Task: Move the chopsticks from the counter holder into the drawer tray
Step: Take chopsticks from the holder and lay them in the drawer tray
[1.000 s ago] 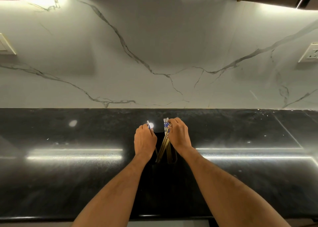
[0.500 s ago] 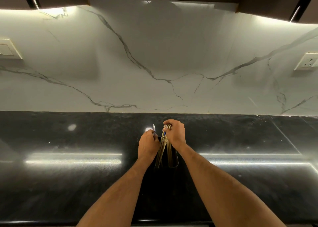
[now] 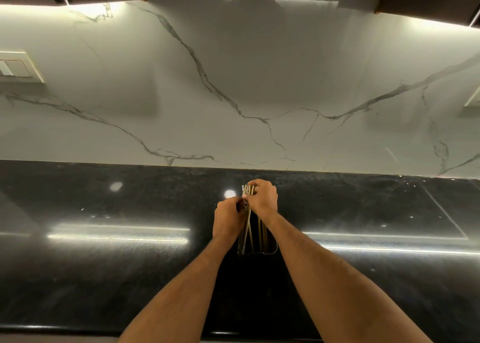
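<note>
Both hands meet over the bundle. I see my right hand [image 3: 262, 199] curled round the top of the chopsticks [image 3: 248, 219], grip pinching them, and my left hand [image 3: 228, 219] at its 8 o'clock, fingers curled against the same sticks. Their lower ends sit in the dark holder [image 3: 270, 247] on the glossy black bench [image 3: 104, 264]. At 12 o'clock rises a veined marble wall [image 3: 233, 82].

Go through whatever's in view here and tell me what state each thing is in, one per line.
Left hand: curled, gripping the chopsticks.
Right hand: curled round the chopstick tops.
Bundle of golden-brown chopsticks: upright, gathered, lower ends in the holder.
Dark counter holder: standing, still holding chopsticks.
Glossy black stone counter: reflecting light strips.
</note>
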